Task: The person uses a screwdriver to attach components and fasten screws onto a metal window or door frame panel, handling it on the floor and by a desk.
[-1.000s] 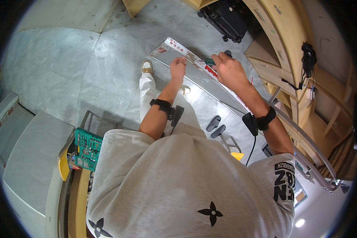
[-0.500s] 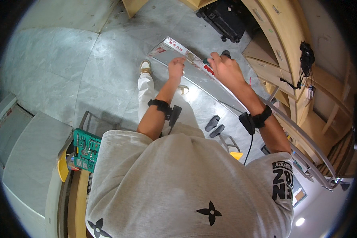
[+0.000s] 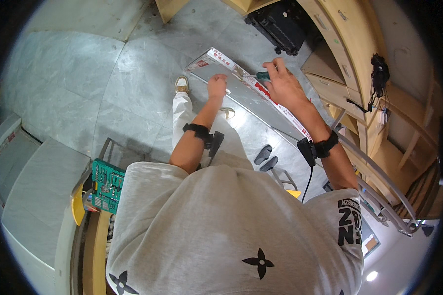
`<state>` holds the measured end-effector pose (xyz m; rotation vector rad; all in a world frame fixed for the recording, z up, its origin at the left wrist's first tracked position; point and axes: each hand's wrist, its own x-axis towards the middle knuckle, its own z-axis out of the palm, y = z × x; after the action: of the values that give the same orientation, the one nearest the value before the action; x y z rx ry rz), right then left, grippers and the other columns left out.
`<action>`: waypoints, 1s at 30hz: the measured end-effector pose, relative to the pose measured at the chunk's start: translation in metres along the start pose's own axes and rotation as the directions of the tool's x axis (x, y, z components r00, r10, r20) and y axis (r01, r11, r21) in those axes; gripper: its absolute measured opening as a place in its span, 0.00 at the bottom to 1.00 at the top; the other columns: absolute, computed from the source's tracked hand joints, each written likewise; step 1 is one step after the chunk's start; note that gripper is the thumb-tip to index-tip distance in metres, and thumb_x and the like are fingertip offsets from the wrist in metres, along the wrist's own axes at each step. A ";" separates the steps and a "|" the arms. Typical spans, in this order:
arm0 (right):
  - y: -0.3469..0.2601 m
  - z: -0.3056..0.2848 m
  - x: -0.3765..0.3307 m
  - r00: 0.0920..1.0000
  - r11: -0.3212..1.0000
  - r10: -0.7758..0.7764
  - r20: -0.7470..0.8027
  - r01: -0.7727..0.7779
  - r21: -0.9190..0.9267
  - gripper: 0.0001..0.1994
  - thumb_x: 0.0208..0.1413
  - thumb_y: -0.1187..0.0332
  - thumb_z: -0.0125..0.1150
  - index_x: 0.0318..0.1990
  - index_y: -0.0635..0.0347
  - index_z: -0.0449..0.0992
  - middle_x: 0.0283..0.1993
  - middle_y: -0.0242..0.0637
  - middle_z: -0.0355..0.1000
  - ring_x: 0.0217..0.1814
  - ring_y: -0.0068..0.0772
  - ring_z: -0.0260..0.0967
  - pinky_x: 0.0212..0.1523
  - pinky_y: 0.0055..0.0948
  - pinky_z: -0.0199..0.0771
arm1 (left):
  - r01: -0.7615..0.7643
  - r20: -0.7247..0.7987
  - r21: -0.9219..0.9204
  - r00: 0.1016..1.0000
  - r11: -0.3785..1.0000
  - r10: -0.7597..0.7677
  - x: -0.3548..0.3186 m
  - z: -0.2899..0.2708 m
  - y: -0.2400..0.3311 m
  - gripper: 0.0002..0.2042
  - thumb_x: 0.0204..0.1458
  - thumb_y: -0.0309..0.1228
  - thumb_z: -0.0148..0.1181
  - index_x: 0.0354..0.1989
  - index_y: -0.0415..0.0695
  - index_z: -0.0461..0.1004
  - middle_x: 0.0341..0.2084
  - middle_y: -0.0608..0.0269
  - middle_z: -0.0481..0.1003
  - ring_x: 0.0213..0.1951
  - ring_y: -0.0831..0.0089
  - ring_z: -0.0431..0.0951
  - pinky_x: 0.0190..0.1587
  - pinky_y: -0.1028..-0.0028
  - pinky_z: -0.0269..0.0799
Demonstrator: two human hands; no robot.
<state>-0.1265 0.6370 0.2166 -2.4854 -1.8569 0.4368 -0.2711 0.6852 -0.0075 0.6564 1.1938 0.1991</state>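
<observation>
A long grey panel [image 3: 261, 104] slants in front of me, its upper edge [image 3: 286, 112] covered with white and red printed film. My right hand [image 3: 286, 89] is closed around the dark green handle of a screwdriver [image 3: 263, 75]. The screwdriver's thin shaft points left, toward a small metal piece [image 3: 238, 72] on the panel's edge; whether the tip touches it I cannot tell. My left hand [image 3: 217, 85] is closed just left of that piece, against the panel's near side. Its fingertips are too small to show what they hold.
A black suitcase [image 3: 278, 27] lies beyond the panel, beside wooden drawers [image 3: 330, 81]. Dark slippers [image 3: 267, 156] rest on the grey tiled floor [image 3: 128, 93]. At my left sits a green tool case [image 3: 107, 186]. A curved metal rail [image 3: 379, 172] runs along the right.
My right hand has shifted slightly, its fingers lifting and spreading along the handle, so more of the screwdriver shows. The panel's near end has moved slightly right; my left hand stays close to the metal piece.
</observation>
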 end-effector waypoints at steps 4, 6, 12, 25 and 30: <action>0.004 0.007 0.005 0.972 0.991 0.098 0.213 -0.076 -0.106 0.14 0.53 0.64 0.55 0.42 0.62 0.64 0.42 0.50 0.63 0.32 0.53 0.71 0.32 0.42 0.73 | 0.236 0.108 -0.225 0.970 0.945 -0.216 -0.002 -0.022 -0.001 0.12 0.47 0.21 0.40 0.36 0.37 0.72 0.23 0.54 0.75 0.24 0.68 0.75 0.30 0.71 0.76; 0.004 0.006 0.004 0.913 0.958 0.256 0.318 -0.197 -0.206 0.15 0.53 0.64 0.55 0.44 0.63 0.64 0.43 0.50 0.62 0.33 0.54 0.71 0.33 0.43 0.73 | 0.252 0.201 -0.245 0.958 0.936 -0.206 -0.008 -0.032 -0.003 0.13 0.46 0.19 0.39 0.37 0.35 0.70 0.26 0.52 0.74 0.27 0.66 0.76 0.33 0.70 0.77; 0.009 0.002 -0.002 0.997 0.999 -0.044 0.056 0.043 0.024 0.14 0.55 0.61 0.53 0.41 0.63 0.65 0.39 0.52 0.67 0.30 0.55 0.71 0.33 0.45 0.73 | 0.363 0.443 -0.288 0.871 0.886 -0.212 -0.017 -0.060 0.000 0.14 0.45 0.12 0.37 0.41 0.27 0.63 0.37 0.41 0.71 0.40 0.54 0.76 0.42 0.66 0.77; -0.010 -0.001 0.006 0.981 0.984 0.171 0.090 -0.165 -0.066 0.12 0.53 0.64 0.55 0.38 0.63 0.66 0.35 0.50 0.68 0.30 0.54 0.72 0.32 0.45 0.73 | 0.396 0.491 0.142 0.768 0.907 -0.412 -0.036 -0.077 0.036 0.08 0.54 0.29 0.56 0.37 0.38 0.68 0.33 0.53 0.76 0.32 0.75 0.75 0.31 0.82 0.72; -0.002 0.008 0.001 1.000 1.000 0.003 0.019 -0.003 0.012 0.11 0.53 0.64 0.54 0.38 0.62 0.68 0.34 0.51 0.69 0.30 0.54 0.72 0.31 0.44 0.73 | 0.310 0.480 0.205 0.794 0.928 -0.372 -0.024 -0.083 0.034 0.06 0.53 0.29 0.57 0.33 0.40 0.71 0.27 0.61 0.74 0.25 0.81 0.70 0.26 0.84 0.67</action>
<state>-0.1296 0.6373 0.2090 -2.4856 -1.8513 0.4729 -0.3492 0.7315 0.0131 0.5347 0.7854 -0.3439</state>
